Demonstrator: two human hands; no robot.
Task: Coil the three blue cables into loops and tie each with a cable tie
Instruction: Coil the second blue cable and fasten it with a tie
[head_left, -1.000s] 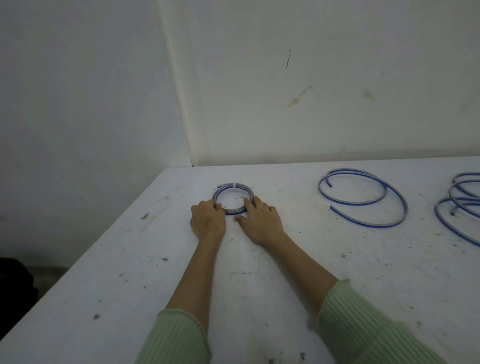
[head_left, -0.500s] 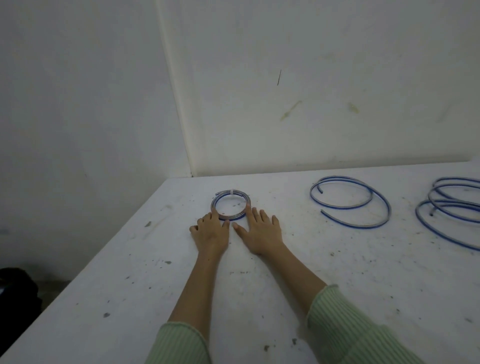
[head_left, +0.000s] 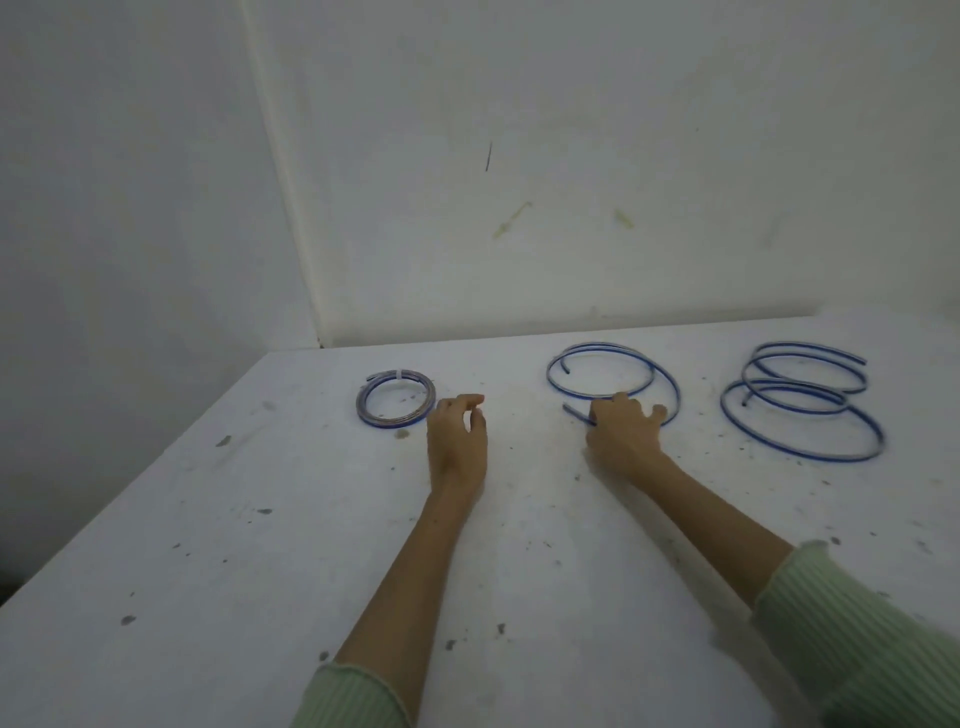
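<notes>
White and speckled with dark flecks, the table fills the lower view and runs back to a corner of 2 pale, stained walls. Nearest the camera, 2 pale green ribbed sleeves end at bare forearms that reach forward over the tabletop. At the end of the left forearm, the left hand sits low over the surface with its fingers loosely curled and its thumb tip close to the forefinger, holding nothing. Just to the left of this hand and slightly beyond it lies the coiled cable, a small tight ring of blue turns bound at its far edge by a white cable tie; the hand is beside the ring but apart from it. Over to the right, the right hand lies on the near arc of the second blue cable, fingers spread across it; whether they grip it cannot be told. That cable loops loosely beyond the hand, untied. Farther right of the right hand, well apart, the third blue cable sprawls in several wide, loose turns.
</notes>
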